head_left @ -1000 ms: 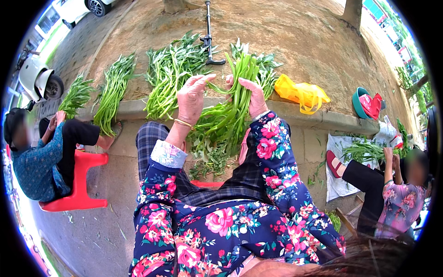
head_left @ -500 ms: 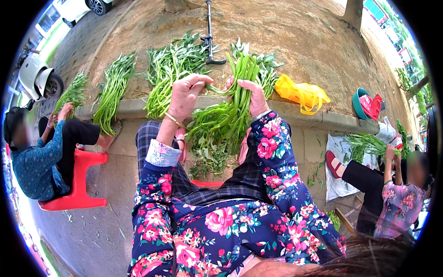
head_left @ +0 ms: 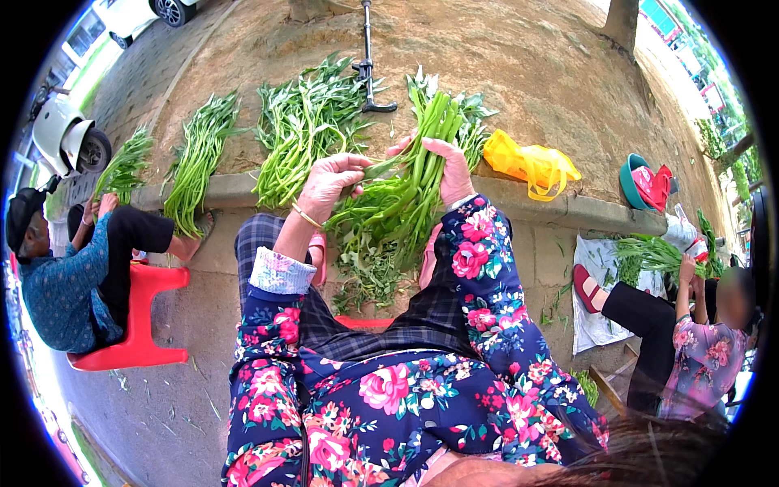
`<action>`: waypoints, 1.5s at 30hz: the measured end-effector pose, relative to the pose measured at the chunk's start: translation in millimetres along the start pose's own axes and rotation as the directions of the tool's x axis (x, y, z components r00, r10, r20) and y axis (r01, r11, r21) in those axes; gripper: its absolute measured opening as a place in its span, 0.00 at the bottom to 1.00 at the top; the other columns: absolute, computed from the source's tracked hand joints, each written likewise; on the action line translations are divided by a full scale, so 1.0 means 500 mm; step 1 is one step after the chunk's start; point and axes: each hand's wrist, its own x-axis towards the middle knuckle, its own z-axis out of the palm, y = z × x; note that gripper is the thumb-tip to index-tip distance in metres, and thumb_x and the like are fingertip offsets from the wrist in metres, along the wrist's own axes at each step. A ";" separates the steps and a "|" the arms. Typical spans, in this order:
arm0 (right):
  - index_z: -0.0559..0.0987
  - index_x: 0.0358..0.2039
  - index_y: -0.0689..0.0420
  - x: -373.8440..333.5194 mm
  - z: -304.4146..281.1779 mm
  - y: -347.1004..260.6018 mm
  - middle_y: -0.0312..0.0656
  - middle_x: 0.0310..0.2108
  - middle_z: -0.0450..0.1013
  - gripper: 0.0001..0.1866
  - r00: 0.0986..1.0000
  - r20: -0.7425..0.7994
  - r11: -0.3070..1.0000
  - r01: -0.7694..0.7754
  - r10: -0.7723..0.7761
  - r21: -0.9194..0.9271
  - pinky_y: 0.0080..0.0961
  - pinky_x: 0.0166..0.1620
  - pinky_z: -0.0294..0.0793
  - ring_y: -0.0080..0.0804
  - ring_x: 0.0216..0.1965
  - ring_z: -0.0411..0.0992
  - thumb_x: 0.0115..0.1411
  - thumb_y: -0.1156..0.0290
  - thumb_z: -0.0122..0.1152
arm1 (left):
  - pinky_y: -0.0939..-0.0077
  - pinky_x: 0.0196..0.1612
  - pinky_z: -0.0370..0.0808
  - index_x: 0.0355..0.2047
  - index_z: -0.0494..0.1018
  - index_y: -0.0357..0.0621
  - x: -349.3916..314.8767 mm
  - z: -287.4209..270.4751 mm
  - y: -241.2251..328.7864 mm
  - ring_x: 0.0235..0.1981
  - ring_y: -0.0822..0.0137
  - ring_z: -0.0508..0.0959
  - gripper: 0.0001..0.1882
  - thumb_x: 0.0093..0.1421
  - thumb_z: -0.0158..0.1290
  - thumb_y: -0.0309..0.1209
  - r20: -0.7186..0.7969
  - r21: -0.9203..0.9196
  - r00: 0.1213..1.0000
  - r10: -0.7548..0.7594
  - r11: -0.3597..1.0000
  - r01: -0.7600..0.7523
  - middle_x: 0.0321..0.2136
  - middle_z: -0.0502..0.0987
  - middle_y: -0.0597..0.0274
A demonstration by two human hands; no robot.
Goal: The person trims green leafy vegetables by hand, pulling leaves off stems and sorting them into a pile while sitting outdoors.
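Observation:
A bunch of long-stemmed leafy greens (head_left: 418, 174) is gripped in my right hand (head_left: 449, 168), its stem ends pointing up and its leaves hanging toward my lap. My left hand (head_left: 331, 183) is closed, with thumb and fingers pinching a green leaf (head_left: 380, 168) at the left side of that bunch. Loose leaves and trimmings (head_left: 367, 274) lie on the ground between my feet. Just beyond my left hand, a large pile of the same greens (head_left: 296, 138) rests over the kerb. More greens (head_left: 471, 130) lie behind the bunch, partly hidden by it.
Along the kerb (head_left: 560, 209) lie a yellow bag (head_left: 529, 165), a teal basin (head_left: 633, 180) with red things inside, and another heap of greens (head_left: 199, 158). A black walking stick (head_left: 367, 61) lies on the dirt. One person sits left on a red stool (head_left: 146, 316); another sits right, both handling greens.
My left hand has moved down and slightly nearer me, drawing a leaf out from the bunch. My right hand keeps its grip almost in place.

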 end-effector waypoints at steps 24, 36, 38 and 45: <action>0.68 0.36 0.62 0.011 -0.027 0.003 0.40 0.26 0.67 0.12 0.989 0.026 0.989 0.145 -0.145 0.021 0.26 0.36 0.70 0.31 0.30 0.68 0.51 0.73 0.56 | 0.85 0.22 0.71 0.38 0.71 0.38 -0.035 0.059 -0.055 0.19 0.75 0.73 0.11 0.60 0.48 0.33 0.075 -0.082 0.978 -0.196 0.976 0.202 0.23 0.74 0.62; 0.70 0.33 0.62 0.023 -0.042 0.007 0.41 0.26 0.68 0.08 0.986 -0.127 0.985 0.123 -0.108 0.117 0.24 0.34 0.71 0.32 0.29 0.69 0.54 0.72 0.55 | 0.77 0.25 0.70 0.43 0.68 0.45 -0.039 0.062 -0.068 0.21 0.67 0.74 0.18 0.50 0.54 0.24 -0.024 0.654 0.906 0.423 0.692 -0.306 0.22 0.73 0.60; 0.71 0.32 0.62 0.025 -0.046 0.009 0.41 0.26 0.69 0.07 0.977 -0.189 0.987 0.123 -0.102 0.101 0.24 0.33 0.71 0.33 0.29 0.69 0.54 0.72 0.55 | 0.74 0.27 0.71 0.41 0.68 0.44 -0.030 0.057 -0.077 0.23 0.58 0.75 0.15 0.52 0.52 0.24 0.119 0.801 0.763 0.636 0.392 -0.452 0.23 0.74 0.55; 0.71 0.32 0.61 0.027 -0.048 0.011 0.42 0.25 0.70 0.07 0.966 -0.259 0.985 0.040 0.005 0.166 0.24 0.31 0.72 0.34 0.27 0.71 0.54 0.73 0.55 | 0.87 0.15 0.62 0.31 0.73 0.41 -0.025 0.042 -0.071 0.13 0.81 0.68 0.05 0.58 0.49 0.29 -0.181 0.245 0.970 0.163 0.962 -0.116 0.14 0.72 0.69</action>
